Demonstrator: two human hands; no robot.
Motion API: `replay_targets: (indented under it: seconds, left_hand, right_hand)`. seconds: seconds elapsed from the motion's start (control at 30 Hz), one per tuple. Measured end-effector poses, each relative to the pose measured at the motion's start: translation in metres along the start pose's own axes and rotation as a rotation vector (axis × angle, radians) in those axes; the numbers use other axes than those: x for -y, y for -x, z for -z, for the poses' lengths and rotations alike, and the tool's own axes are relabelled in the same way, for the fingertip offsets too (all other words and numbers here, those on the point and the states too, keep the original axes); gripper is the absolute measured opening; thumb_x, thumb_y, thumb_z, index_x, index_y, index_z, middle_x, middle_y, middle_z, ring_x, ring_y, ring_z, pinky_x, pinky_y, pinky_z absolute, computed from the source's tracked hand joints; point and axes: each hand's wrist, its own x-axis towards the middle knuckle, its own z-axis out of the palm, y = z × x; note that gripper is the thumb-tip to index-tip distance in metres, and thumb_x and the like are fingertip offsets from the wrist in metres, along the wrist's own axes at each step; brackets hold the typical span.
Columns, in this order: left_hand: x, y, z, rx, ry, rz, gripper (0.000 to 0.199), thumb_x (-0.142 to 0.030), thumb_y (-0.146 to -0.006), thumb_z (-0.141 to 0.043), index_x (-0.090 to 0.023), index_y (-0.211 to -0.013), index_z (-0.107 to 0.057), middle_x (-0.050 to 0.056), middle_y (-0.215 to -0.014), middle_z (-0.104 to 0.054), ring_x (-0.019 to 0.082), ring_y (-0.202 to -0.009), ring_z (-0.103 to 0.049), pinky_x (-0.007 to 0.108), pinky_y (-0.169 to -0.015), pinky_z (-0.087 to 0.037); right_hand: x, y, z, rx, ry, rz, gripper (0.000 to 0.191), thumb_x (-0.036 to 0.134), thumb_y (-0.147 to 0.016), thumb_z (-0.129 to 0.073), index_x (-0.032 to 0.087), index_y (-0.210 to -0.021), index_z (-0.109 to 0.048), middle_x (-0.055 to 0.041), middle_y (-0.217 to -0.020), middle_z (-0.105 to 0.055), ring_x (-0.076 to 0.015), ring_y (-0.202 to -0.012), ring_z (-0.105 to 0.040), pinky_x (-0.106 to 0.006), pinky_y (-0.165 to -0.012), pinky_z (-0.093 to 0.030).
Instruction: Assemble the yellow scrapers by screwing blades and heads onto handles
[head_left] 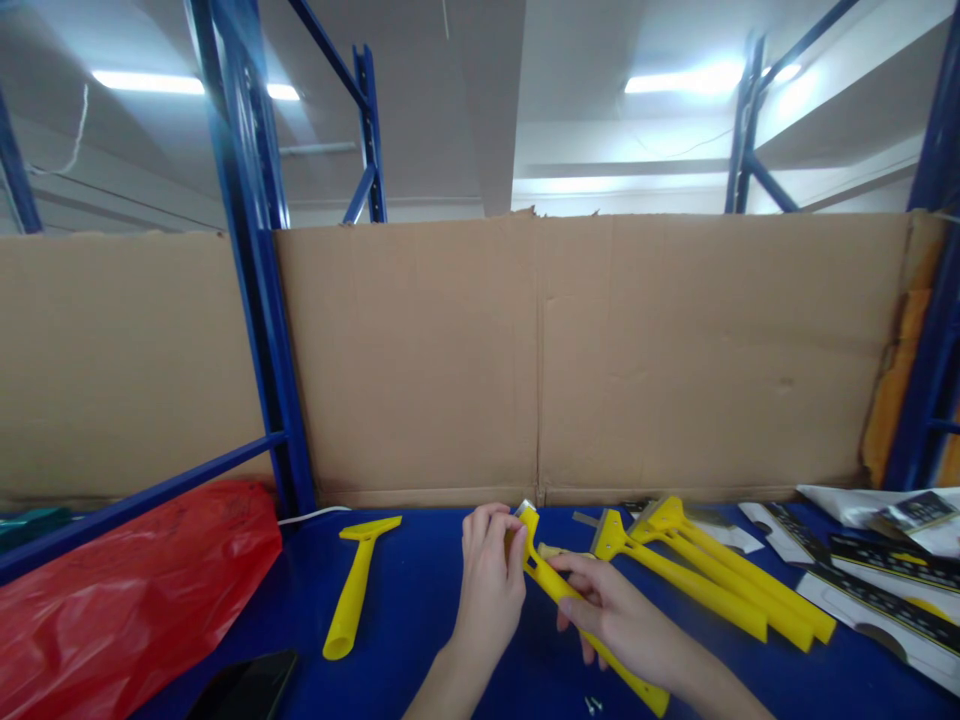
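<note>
A yellow scraper (625, 672) with a long handle and a small metal piece at its head is held slantwise over the blue surface. My left hand (491, 565) has its fingers closed at the scraper's head, by the metal piece. Around the handle, below the head, my right hand (611, 608) is wrapped. Part of another yellow piece shows behind the right hand. Several yellow scrapers (705, 590) lie together to the right. A shorter yellow handle (352, 595) lies apart on the left.
A red plastic bag (150, 590) covers the left side, with a dark phone (247, 688) near the front edge. Small screws (593, 706) lie at the front. Black and white packages (885, 600) are at the right. Cardboard (420, 360) stands behind, beside blue posts (262, 300).
</note>
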Motion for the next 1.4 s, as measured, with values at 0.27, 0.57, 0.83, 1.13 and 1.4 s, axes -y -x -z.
replay_targets:
  seconds: [0.27, 0.57, 0.83, 1.13, 1.4]
  left_hand:
    - [0.001, -0.003, 0.001, -0.028, 0.081, 0.039, 0.014, -0.019, -0.086, -0.048, -0.022, -0.075, -0.056, 0.004, -0.09, -0.06, 0.021, -0.09, -0.055, 0.036, -0.082, -0.045]
    - [0.005, -0.008, -0.002, -0.012, 0.371, 0.302, 0.013, -0.033, -0.077, -0.056, -0.02, -0.081, -0.057, 0.003, -0.082, -0.063, 0.019, -0.081, -0.06, 0.032, -0.076, -0.047]
    - [0.01, -0.015, 0.001, 0.028, 0.561, 0.455, 0.023, -0.034, -0.062, -0.069, -0.018, -0.072, -0.056, -0.001, -0.068, -0.062, 0.014, -0.065, -0.059, 0.024, -0.061, -0.044]
    - [0.006, -0.007, 0.006, 0.077, 0.169, 0.124, 0.014, -0.026, -0.084, -0.053, -0.022, -0.083, -0.067, 0.003, -0.087, -0.072, 0.018, -0.082, -0.065, 0.03, -0.077, -0.049]
    - [0.009, 0.0, 0.017, 0.191, -0.125, -0.263, 0.045, -0.009, -0.08, -0.043, -0.023, -0.12, -0.059, 0.01, -0.126, -0.062, 0.023, -0.113, -0.059, 0.043, -0.098, -0.045]
  right_hand:
    - [-0.004, -0.001, -0.002, 0.023, 0.017, 0.012, 0.044, 0.019, -0.083, -0.046, 0.018, -0.127, -0.047, 0.0004, -0.079, -0.06, -0.007, -0.047, -0.052, -0.019, -0.042, -0.038]
    - [-0.004, -0.001, -0.001, 0.045, 0.031, 0.032, 0.045, 0.02, -0.084, -0.045, 0.018, -0.128, -0.046, 0.0002, -0.08, -0.06, -0.0064, -0.047, -0.052, -0.018, -0.041, -0.038]
    - [-0.004, 0.0, 0.0, 0.073, 0.051, 0.044, 0.04, 0.02, -0.082, -0.046, 0.018, -0.122, -0.052, 0.0015, -0.077, -0.059, -0.0046, -0.044, -0.05, -0.016, -0.039, -0.037]
    - [0.008, 0.004, 0.005, 0.121, -0.147, -0.007, 0.04, 0.026, -0.078, -0.05, 0.014, -0.117, -0.051, -0.0003, -0.073, -0.064, -0.0071, -0.042, -0.054, -0.018, -0.037, -0.04]
    - [0.015, 0.009, 0.013, 0.141, -0.385, -0.066, 0.044, 0.032, -0.069, -0.057, 0.015, -0.109, -0.052, -0.0026, -0.07, -0.068, -0.01, -0.043, -0.058, -0.018, -0.037, -0.041]
